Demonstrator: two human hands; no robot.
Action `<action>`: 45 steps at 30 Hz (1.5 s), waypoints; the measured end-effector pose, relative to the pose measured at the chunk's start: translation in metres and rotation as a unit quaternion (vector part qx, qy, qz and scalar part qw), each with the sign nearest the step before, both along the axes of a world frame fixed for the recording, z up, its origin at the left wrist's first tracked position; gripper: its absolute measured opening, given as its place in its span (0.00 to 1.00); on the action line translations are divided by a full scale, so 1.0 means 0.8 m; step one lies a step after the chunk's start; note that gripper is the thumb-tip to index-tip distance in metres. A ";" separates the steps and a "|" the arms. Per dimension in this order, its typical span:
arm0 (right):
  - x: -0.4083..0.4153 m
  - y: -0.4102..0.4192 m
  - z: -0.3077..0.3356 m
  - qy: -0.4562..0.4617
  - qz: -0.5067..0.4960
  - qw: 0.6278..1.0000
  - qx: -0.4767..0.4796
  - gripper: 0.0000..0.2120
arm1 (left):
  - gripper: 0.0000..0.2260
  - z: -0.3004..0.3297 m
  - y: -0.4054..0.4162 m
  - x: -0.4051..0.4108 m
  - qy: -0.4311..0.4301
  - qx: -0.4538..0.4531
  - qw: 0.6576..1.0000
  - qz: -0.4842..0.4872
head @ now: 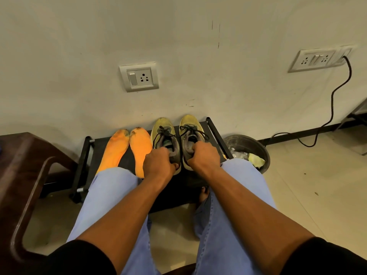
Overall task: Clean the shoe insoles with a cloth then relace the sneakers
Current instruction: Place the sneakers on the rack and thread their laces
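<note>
Head view: left hand [158,163] grips one sneaker's [165,139] heel, right hand [202,155] the other's [191,135], both on the bench [216,133]. Insoles [127,149] lie beside, uncleaned probably. Next: find a cloth; none visible.

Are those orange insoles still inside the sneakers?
No, both orange insoles lie flat on the black rack, left of the sneakers, which the left hand and right hand grip at the heels.
</note>
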State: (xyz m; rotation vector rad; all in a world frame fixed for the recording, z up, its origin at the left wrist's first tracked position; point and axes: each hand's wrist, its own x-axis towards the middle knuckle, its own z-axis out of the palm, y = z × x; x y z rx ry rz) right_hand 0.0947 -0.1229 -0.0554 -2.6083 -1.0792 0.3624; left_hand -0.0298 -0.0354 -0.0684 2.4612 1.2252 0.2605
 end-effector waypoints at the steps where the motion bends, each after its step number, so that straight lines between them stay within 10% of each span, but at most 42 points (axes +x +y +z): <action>1: -0.002 0.000 0.001 -0.004 0.000 1.000 0.000 0.09 | 0.13 -0.002 -0.002 0.001 -0.002 0.004 1.000 0.002; 45: -0.006 0.000 0.013 0.034 -0.040 0.999 0.006 0.12 | 0.12 -0.023 0.006 -0.001 -0.061 -0.007 0.998 -0.026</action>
